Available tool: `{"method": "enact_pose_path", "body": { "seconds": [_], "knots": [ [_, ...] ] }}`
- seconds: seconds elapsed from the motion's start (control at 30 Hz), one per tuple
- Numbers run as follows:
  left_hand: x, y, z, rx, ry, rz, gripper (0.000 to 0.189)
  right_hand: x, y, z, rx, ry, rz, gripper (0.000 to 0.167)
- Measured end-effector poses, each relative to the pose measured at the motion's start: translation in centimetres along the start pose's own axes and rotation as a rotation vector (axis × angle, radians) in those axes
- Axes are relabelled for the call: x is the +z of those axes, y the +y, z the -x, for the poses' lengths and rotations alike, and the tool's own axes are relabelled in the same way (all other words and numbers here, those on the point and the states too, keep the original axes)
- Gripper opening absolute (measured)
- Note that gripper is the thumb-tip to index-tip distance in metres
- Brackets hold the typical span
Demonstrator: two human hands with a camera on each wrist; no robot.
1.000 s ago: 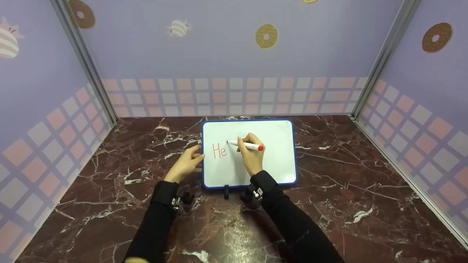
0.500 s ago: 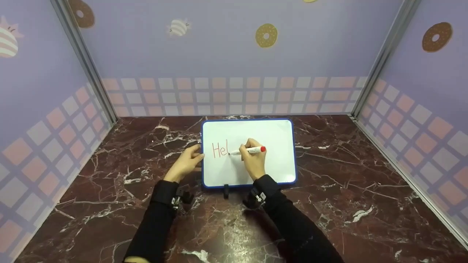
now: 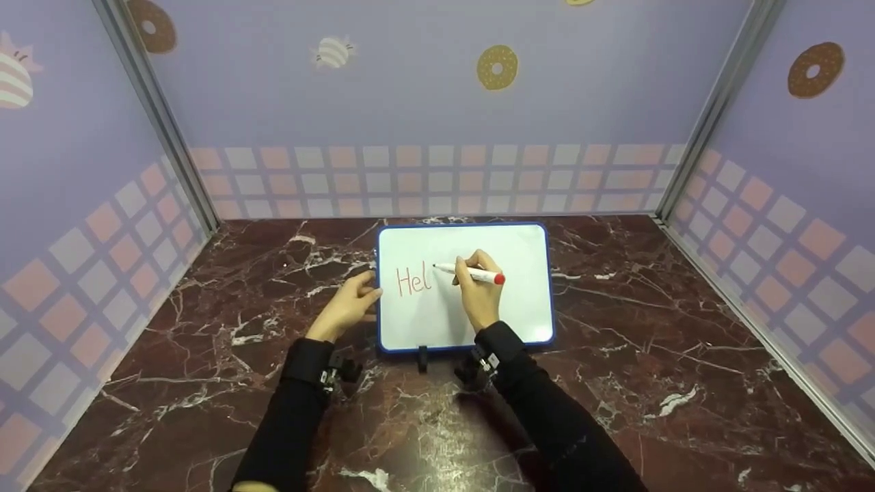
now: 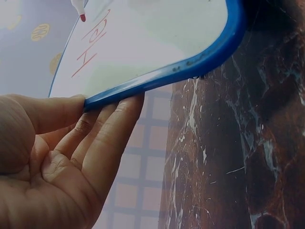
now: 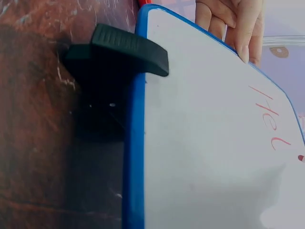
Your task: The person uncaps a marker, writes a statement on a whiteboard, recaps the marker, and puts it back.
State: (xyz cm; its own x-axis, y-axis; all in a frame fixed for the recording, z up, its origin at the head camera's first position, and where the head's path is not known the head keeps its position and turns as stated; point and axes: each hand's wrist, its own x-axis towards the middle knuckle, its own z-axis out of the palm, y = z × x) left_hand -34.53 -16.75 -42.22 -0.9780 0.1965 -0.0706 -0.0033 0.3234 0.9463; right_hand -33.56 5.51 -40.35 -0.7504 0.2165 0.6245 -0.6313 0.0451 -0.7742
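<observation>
A whiteboard point(image 3: 410, 321) with a blue frame stands tilted back on the table, the red letters "Hel" point(image 3: 413, 280) on its left part. My left hand point(image 3: 348, 307) holds the board's left edge; in the left wrist view the thumb lies at the front of the blue rim point(image 4: 157, 78) and the fingers behind it. My right hand point(image 3: 482, 294) pinches a white marker point(image 3: 487, 275) with a red end. The marker's tip is just right of the "l", at about its top; I cannot tell if it touches the board. In the right wrist view only the tip point(image 5: 301, 158) shows.
A black stand point(image 3: 422, 359) grips the board's lower edge. Dark red marbled table point(image 3: 205, 396) surrounds it. Patterned lilac walls point(image 3: 410, 102) rise at the back and both sides. A bit of something red point(image 5: 144, 2) shows at the top of the right wrist view.
The red "l" has been drawn after "He". The right hand with the marker went down along that stroke, then back up and slightly right. The left hand stays in place.
</observation>
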Motion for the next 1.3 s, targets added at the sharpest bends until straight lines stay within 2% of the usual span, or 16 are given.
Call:
{"method": "enact_pose_path", "body": {
  "seconds": [0.73, 1.3],
  "knots": [
    [-0.1, 0.1, 0.2, -0.009, -0.011, 0.009, 0.057, 0.2, 0.1, -0.7, -0.036, 0.0, 0.051, 0.024],
    [-0.1, 0.1, 0.1, -0.003, -0.013, 0.01, 0.057, -0.6, 0.3, 0.4, -0.077, -0.044, 0.044, 0.027]
  ]
}}
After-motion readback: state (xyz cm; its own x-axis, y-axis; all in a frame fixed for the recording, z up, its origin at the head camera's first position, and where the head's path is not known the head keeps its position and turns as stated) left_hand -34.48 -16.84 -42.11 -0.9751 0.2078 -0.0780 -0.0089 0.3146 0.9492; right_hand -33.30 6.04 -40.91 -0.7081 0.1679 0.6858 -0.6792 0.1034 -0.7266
